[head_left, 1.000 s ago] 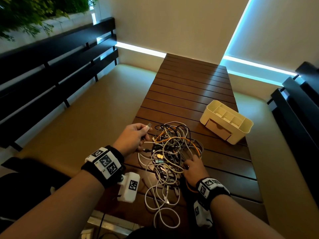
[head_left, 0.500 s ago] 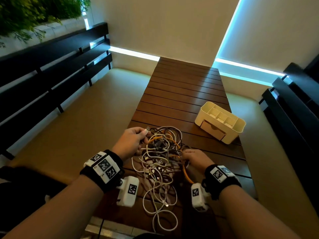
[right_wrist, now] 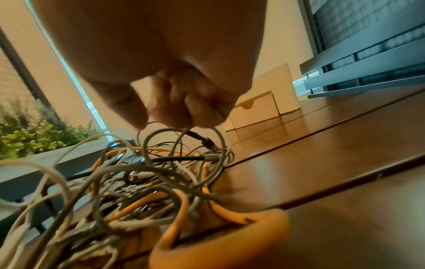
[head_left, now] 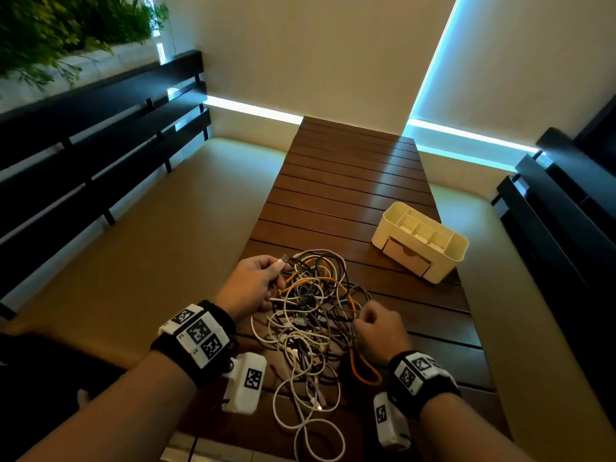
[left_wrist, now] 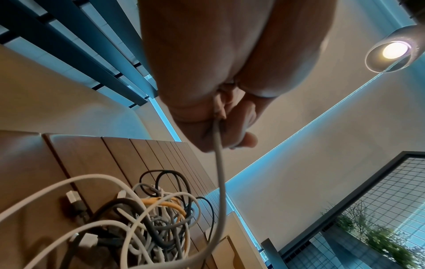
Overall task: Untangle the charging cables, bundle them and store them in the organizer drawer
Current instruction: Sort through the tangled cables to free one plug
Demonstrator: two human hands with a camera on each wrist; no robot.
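A tangle of white, grey, black and orange charging cables [head_left: 313, 315] lies on the near end of the slatted wooden table [head_left: 353, 181]. My left hand [head_left: 253, 285] sits at the tangle's left edge and pinches a white cable's USB plug [head_left: 283, 261]; the cable [left_wrist: 218, 172] trails from the fingers down into the heap. My right hand [head_left: 376, 325] is at the tangle's right edge, fingers curled on thin grey cable loops [right_wrist: 184, 134]. A cream organizer [head_left: 420, 241] with top compartments and a shut front drawer [head_left: 405, 256] stands to the far right.
Dark slatted benches run along both sides, left [head_left: 100, 135] and right [head_left: 566, 201]. An orange cable loop [head_left: 365, 371] lies near my right wrist. Bare table slats stretch beyond the tangle to the wall. Plants [head_left: 66, 25] grow at top left.
My right hand has moved from the near side of the tangle up to its right edge and curled on grey loops. The left hand keeps its hold on the USB plug.
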